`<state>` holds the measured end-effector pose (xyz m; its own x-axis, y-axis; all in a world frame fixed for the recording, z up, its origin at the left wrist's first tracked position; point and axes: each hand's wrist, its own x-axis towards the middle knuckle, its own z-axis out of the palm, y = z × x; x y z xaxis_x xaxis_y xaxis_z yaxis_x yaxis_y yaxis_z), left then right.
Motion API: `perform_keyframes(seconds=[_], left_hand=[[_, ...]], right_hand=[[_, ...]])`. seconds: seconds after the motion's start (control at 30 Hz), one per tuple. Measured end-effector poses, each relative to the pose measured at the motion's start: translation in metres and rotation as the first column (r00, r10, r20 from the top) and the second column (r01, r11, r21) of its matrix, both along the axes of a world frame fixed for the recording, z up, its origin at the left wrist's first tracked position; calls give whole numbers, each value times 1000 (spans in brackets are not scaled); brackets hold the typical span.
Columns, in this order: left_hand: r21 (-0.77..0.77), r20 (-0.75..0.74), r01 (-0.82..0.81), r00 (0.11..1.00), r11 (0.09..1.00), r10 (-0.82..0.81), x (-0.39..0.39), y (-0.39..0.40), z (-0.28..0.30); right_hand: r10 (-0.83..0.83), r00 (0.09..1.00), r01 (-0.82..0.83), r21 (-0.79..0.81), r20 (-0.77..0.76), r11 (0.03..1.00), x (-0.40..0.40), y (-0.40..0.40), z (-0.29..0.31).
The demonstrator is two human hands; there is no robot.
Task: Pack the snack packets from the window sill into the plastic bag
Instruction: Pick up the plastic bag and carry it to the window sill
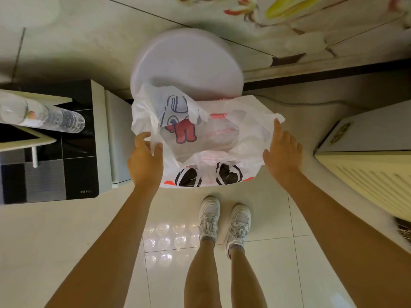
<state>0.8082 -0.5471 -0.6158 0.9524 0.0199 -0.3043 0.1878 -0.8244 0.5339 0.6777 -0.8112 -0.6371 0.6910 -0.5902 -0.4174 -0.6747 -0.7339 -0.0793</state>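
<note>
A white translucent plastic bag (224, 138) with red and black cartoon prints hangs open in front of me, its mouth spread wide. My left hand (145, 161) pinches the bag's left rim between thumb and fingers. My right hand (282, 150) has straight fingers that lie against the bag's right rim. No snack packets or window sill are in view, and the inside of the bag looks empty.
A round white stool (189, 61) stands just behind the bag. A black and grey cabinet (55, 152) and a clear water bottle (44, 117) are on the left, a cream radiator-like unit (367, 165) on the right. My white sneakers (224, 221) stand on glossy tile floor.
</note>
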Motion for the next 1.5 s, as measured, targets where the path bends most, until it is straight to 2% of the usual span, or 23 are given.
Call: perform_keyframes(seconds=[0.2, 0.37, 0.43, 0.53, 0.63, 0.7, 0.8, 1.03, 1.13, 1.3, 1.5], left_hand=[[-137, 35, 18, 999, 990, -13, -3, -5, 20], [-340, 48, 13, 999, 940, 3, 1, -16, 49], [-420, 0, -23, 1000, 907, 25, 5, -21, 66], [-536, -107, -67, 994, 842, 11, 11, -27, 96], [-569, -229, -159, 973, 807, 30, 14, -31, 127], [-559, -269, -161, 963, 814, 6, 14, -34, 150], [-598, -255, -103, 965, 795, -67, 11, -40, 195], [-758, -205, -73, 970, 648, -130, -11, -65, 311], [-789, -174, 6, 957, 615, -232, -25, -75, 367], [-815, -131, 123, 913, 566, -386, -39, -85, 441], [-774, -51, 330, 818, 540, -573, -52, -101, 496]], right_hand=[[12, 996, -19, 69, 89, 997, 10, 15, 16], [-104, 948, 28, 246, 301, 969, 15, 27, 40], [-276, 877, 99, 415, 394, 905, 19, 30, 52], [-546, 741, 154, 692, 392, 705, 26, 29, 74], [-659, 668, 121, 823, 346, 554, 29, 24, 107], [-662, 671, 92, 849, 334, 521, 29, 19, 136], [-621, 697, 36, 847, 359, 530, 24, 13, 183], [-500, 745, -71, 798, 441, 598, 1, -6, 296], [-462, 747, -120, 780, 478, 614, -16, -11, 350], [-464, 706, -150, 753, 535, 640, -49, -13, 419], [-586, 601, -95, 777, 543, 622, -91, -3, 483]])
